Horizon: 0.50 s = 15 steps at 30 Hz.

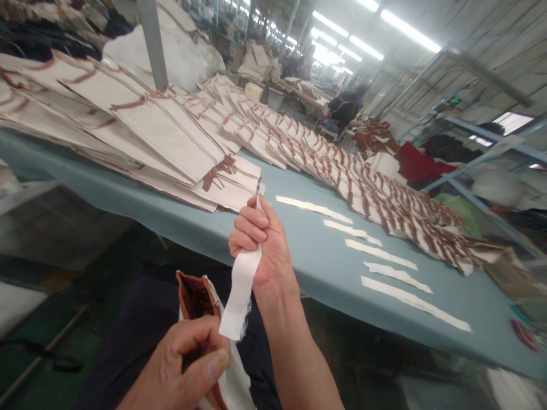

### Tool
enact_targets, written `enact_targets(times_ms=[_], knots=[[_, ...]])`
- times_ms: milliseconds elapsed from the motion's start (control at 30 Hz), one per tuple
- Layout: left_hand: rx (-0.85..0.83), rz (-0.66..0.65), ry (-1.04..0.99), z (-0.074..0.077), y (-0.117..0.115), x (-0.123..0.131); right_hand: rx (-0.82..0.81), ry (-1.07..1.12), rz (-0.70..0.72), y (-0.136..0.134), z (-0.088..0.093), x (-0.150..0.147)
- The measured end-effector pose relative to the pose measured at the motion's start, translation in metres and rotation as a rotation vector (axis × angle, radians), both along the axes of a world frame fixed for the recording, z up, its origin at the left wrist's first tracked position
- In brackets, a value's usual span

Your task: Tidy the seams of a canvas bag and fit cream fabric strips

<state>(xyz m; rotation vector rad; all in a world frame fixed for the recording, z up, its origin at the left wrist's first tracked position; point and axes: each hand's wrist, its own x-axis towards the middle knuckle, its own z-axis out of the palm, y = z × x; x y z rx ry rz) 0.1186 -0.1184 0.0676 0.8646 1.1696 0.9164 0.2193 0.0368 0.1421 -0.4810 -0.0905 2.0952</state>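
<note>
A white fabric strip hangs from my right hand, whose fingers are wrapped round its upper part. Its lower end is frayed along one side and reaches down to my left hand. A white fabric piece with a brown inside stands open over my lap. My left hand is closed at this piece's edge, thumb and forefinger pinched together. Whether the strip's end is also between those fingers cannot be made out. More white strips lie spread on the blue-green table to the right.
Overlapping cream fabric pieces with brown edging cover the table's left end. A long row of similar pieces runs along its far side. A metal post rises behind the left pile. Far back, a person is visible.
</note>
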Motion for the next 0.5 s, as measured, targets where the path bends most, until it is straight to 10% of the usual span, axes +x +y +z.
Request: enact_targets(times_ms=[300,500], knots=[[0.133,0.052,0.155,-0.004,0.005,0.009,-0.053,0.187,-0.037,-0.016,0.012,-0.002],[0.543,0.132,0.339,-0.027,-0.005,0.001,-0.055,0.178,-0.118,-0.014,0.001,0.008]])
